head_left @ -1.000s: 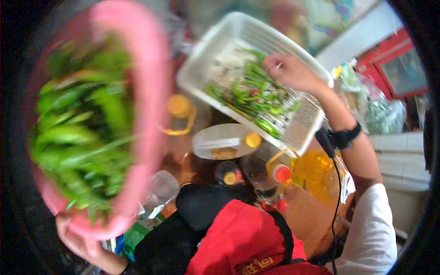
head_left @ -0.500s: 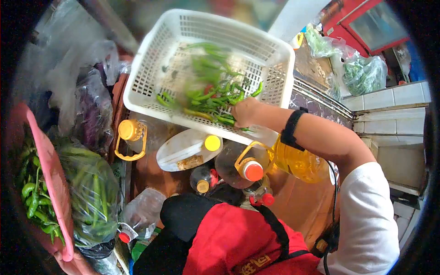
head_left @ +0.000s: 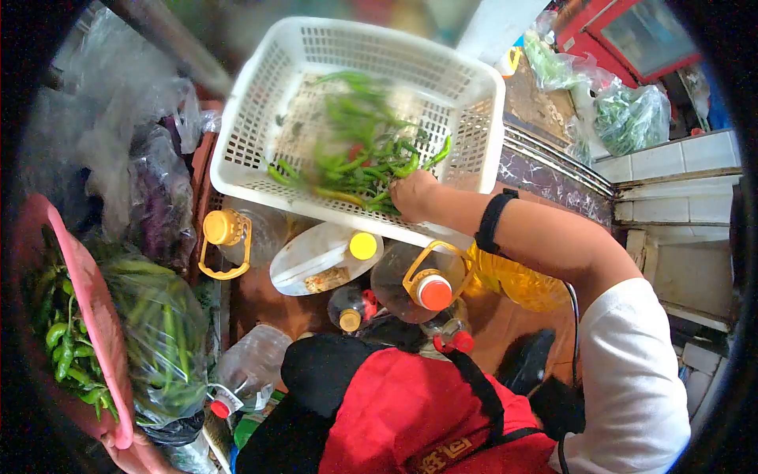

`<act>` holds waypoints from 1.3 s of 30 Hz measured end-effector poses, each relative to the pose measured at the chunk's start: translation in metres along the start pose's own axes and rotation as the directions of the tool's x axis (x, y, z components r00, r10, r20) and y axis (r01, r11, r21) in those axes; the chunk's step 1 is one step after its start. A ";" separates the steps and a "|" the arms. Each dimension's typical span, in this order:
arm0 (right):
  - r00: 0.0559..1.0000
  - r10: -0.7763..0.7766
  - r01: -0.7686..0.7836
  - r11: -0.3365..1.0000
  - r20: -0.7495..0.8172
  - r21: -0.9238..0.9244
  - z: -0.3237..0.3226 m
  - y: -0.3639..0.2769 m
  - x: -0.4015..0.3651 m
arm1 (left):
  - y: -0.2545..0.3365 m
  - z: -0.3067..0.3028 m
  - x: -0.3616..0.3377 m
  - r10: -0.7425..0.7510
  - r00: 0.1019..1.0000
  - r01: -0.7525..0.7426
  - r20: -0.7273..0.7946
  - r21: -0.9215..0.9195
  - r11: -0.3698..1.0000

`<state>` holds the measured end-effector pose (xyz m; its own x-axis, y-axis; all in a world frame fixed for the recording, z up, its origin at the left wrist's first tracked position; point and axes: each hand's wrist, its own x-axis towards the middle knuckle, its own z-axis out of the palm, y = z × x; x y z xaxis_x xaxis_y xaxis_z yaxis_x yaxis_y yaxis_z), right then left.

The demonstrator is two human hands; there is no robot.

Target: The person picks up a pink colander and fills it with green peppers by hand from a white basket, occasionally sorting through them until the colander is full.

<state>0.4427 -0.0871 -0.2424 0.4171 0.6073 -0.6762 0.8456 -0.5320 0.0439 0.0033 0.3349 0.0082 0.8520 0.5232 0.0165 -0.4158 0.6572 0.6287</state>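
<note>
A white perforated plastic basket (head_left: 237, 162) holds a loose heap of green chili peppers (head_left: 359, 170), partly blurred, with a bit of red among them. My right hand (head_left: 412, 195) reaches over the basket's near right edge, its fingers curled around chili peppers at the heap's right end; the fingertips are hidden. At the lower left, my left hand (head_left: 130, 454) grips the bottom edge of a tilted pink plastic basin (head_left: 95, 316). More green chili peppers (head_left: 71, 351) lie inside that basin.
Below the basket stand a bottle with an orange cap (head_left: 225, 227), a jug with a yellow cap (head_left: 328, 257), a red-capped jug (head_left: 434, 292) and a yellow oil jug (head_left: 517, 280). A plastic bag of long green vegetables (head_left: 162, 332) sits beside the basin. Bagged greens (head_left: 632, 118) lie upper right.
My right hand has shifted slightly left, deeper against the peppers. The pink basin sits a little lower in view, and more of my left hand's surroundings show. The basket has barely moved.
</note>
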 end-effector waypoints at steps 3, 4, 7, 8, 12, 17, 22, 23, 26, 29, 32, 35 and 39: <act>0.997 -0.021 0.019 0.999 -0.068 -0.030 -0.004 0.002 -0.002 | 0.010 -0.010 -0.004 -0.082 0.986 0.094 0.142 -0.079 0.992; 0.998 -0.027 0.023 0.997 -0.062 -0.071 -0.007 0.006 -0.003 | 0.009 -0.006 -0.007 -0.016 1.000 0.016 -0.010 0.008 1.000; 0.998 -0.056 0.053 0.996 -0.035 -0.075 -0.006 0.023 0.006 | -0.013 0.029 -0.003 0.087 0.966 -0.045 -0.241 0.178 0.983; 0.998 -0.056 0.053 0.996 -0.036 -0.077 -0.010 0.024 0.000 | -0.015 0.034 -0.002 0.116 0.939 -0.033 -0.323 0.251 0.967; 0.999 0.017 -0.014 0.996 -0.039 0.084 -0.018 0.025 -0.017 | -0.013 0.023 -0.003 0.096 0.960 -0.038 -0.262 0.220 0.975; 0.999 0.043 -0.046 0.995 0.032 0.087 -0.001 0.012 -0.012 | -0.004 0.006 -0.006 0.065 0.981 -0.033 -0.183 0.175 0.984; 0.995 0.100 -0.102 0.993 0.024 0.063 0.004 0.003 0.002 | 0.003 -0.004 -0.009 0.056 0.990 -0.035 -0.127 0.162 0.986; 0.995 0.098 -0.099 0.993 0.020 0.062 -0.005 0.003 -0.002 | 0.004 -0.005 -0.010 0.051 0.992 -0.033 -0.119 0.152 0.988; 0.994 0.090 -0.098 0.978 0.055 0.184 -0.041 0.009 -0.010 | -0.011 0.011 -0.009 0.202 0.957 -0.125 -0.210 0.331 0.935; 0.984 0.056 -0.142 0.818 0.168 0.557 -0.055 0.019 0.005 | -0.013 0.014 -0.010 0.201 0.959 -0.118 -0.200 0.362 0.925; 0.877 -0.087 0.296 0.873 -0.473 0.387 -0.046 0.008 0.016 | -0.011 0.009 -0.006 0.198 0.967 -0.130 -0.160 0.361 0.924; 0.944 -0.145 0.247 0.906 -0.296 0.344 -0.048 -0.011 0.018 | -0.008 0.008 -0.008 0.183 0.963 -0.116 -0.198 0.308 0.944; 0.941 -0.081 0.158 0.964 -0.328 0.214 -0.055 0.001 0.031 | -0.019 0.018 -0.006 0.079 0.988 -0.061 -0.131 0.139 0.988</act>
<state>0.4747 -0.0361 -0.2226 0.4334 0.8084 -0.3984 0.8099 -0.5432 -0.2212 0.0122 0.3095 0.0106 0.7673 0.6403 -0.0358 -0.4187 0.5424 0.7283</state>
